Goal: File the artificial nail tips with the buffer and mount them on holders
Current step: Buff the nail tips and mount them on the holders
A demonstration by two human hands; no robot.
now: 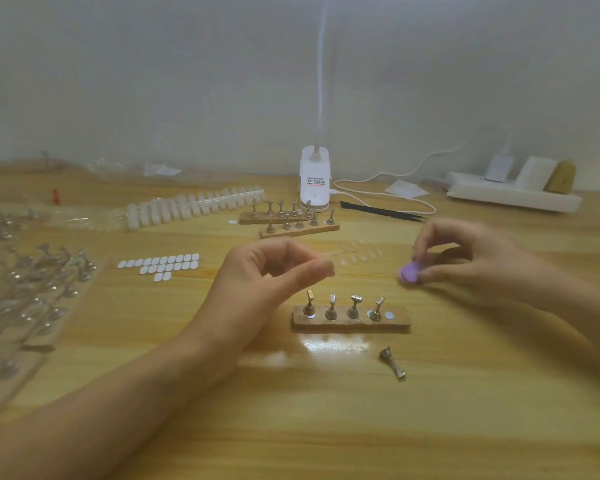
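My left hand (pixel 274 271) is raised above the table, thumb and fingers pinching a clear nail tip (pixel 321 257) that is hard to make out. To the right, my right hand (pixel 465 261) pinches a small purple buffer (pixel 409 272) close to the table. Below the hands a wooden base (pixel 350 323) carries several metal holders (pixel 354 306) standing upright. One loose holder (pixel 392 362) lies on its side in front of it. A cluster of clear nail tips (pixel 357 254) lies on the table between my hands.
Two more wooden bases with holders (pixel 291 216) stand further back. A strip of white nail tips (pixel 194 206), white adhesive pads (pixel 163 265), a white lamp base (pixel 315 181), black tweezers (pixel 381 211) and a power strip (pixel 513 194) lie behind. Bagged holders (pixel 25 289) crowd the left.
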